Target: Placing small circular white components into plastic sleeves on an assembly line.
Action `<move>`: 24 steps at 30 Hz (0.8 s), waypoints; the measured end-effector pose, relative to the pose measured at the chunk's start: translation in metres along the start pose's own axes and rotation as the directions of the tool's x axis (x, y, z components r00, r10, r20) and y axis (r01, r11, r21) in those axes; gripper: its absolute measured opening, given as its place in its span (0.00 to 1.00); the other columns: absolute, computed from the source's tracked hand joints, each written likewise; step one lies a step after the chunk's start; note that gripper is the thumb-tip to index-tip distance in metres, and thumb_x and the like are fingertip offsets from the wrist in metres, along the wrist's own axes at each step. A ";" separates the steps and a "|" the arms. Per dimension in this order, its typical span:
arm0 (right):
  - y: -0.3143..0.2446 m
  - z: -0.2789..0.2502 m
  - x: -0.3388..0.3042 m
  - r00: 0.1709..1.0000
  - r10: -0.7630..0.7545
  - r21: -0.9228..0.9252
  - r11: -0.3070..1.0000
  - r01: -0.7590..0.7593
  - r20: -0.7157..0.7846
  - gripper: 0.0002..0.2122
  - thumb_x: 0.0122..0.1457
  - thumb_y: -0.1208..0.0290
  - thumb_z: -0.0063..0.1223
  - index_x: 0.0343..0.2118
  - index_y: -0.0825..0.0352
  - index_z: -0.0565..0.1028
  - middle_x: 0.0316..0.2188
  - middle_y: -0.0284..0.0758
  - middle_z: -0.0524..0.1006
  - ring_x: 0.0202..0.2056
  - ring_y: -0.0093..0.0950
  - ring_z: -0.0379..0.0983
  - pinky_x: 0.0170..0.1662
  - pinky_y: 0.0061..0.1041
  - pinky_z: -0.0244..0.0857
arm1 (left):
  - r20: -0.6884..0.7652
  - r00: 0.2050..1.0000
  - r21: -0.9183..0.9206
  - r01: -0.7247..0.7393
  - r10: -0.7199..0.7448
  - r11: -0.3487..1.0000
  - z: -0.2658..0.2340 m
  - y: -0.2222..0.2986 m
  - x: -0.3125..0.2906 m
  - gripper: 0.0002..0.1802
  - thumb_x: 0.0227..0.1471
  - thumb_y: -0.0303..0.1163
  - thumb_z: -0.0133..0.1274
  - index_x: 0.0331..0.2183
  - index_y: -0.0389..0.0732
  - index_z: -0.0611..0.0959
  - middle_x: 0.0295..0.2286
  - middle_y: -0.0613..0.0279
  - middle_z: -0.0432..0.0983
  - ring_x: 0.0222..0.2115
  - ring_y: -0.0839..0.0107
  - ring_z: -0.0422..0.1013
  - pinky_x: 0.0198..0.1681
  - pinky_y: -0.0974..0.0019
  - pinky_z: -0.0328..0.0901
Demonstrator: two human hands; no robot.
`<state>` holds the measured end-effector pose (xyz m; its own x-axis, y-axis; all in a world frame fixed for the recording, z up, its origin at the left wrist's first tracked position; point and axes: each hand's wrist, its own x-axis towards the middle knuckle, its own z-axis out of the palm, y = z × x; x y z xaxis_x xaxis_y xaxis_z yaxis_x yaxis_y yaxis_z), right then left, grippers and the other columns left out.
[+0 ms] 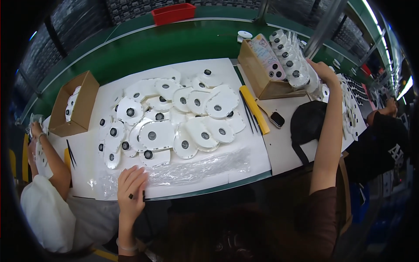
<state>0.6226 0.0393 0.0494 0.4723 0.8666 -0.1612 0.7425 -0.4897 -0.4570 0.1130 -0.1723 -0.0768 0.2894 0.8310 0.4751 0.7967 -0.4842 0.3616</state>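
Observation:
My left hand (131,188) lies at the near edge of the table, fingers stretched out beside a strip of clear plastic bags (192,168). A small black piece shows against its fingers; I cannot make out what it is. My right hand (323,71) reaches to the far right, its fingertips at a row of bagged white parts (298,72) with black round knobs, closing on the outer bag. The bagged parts stand in and over a cardboard box (260,81). A large pile of loose white rounded plates (159,133) with dark round centres covers the white sheet.
Right of the pile lie a yellow-handled tool (254,109), dark tweezers, a smartwatch (276,118) and a black cloth item (307,124). A second cardboard box (75,105) stands left, near a co-worker's arm (54,161). A red bin (173,14) sits at the back.

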 end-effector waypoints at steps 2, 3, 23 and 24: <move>0.012 0.012 0.012 0.999 -0.047 0.204 0.978 0.051 -0.022 0.29 0.46 0.48 0.40 0.40 0.72 0.66 0.35 0.42 0.69 0.36 0.29 0.66 0.41 0.22 0.56 | -0.063 0.972 -0.262 0.201 -0.224 0.944 0.000 0.009 -0.001 0.13 0.35 0.18 0.44 0.30 0.35 0.73 0.32 0.57 0.69 0.37 0.61 0.64 0.44 0.60 0.53; 0.019 0.017 0.019 0.994 -0.094 0.401 0.910 0.107 -0.053 0.28 0.45 0.48 0.41 0.39 0.72 0.67 0.36 0.41 0.69 0.37 0.29 0.65 0.42 0.22 0.55 | -0.065 0.893 -0.507 0.355 -0.446 0.785 0.002 0.013 0.000 0.13 0.36 0.17 0.42 0.31 0.33 0.72 0.32 0.55 0.69 0.37 0.62 0.65 0.44 0.60 0.53; -0.083 0.042 -0.185 0.534 -0.656 0.313 0.434 0.845 -0.534 0.24 0.37 0.68 0.51 0.41 0.69 0.60 0.35 0.37 0.64 0.37 0.25 0.60 0.41 0.21 0.53 | -0.214 0.975 -0.583 -0.079 -0.059 0.808 -0.033 0.041 0.078 0.31 0.36 0.32 0.51 0.44 0.33 0.61 0.42 0.49 0.60 0.44 0.61 0.58 0.45 0.65 0.53; -0.092 0.060 -0.201 0.462 -0.776 0.244 0.393 0.887 -0.430 0.25 0.36 0.69 0.50 0.40 0.71 0.59 0.34 0.36 0.64 0.39 0.25 0.59 0.43 0.22 0.52 | -0.232 0.971 -0.744 -0.143 -0.052 0.652 -0.030 0.047 0.087 0.36 0.37 0.38 0.52 0.47 0.34 0.57 0.44 0.49 0.57 0.45 0.60 0.56 0.46 0.64 0.52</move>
<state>0.4307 -0.0844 0.0716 -0.1533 0.7388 0.6562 0.5947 0.5994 -0.5358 0.1594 -0.1312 0.0056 0.1169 0.7685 0.6290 0.0831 -0.6387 0.7649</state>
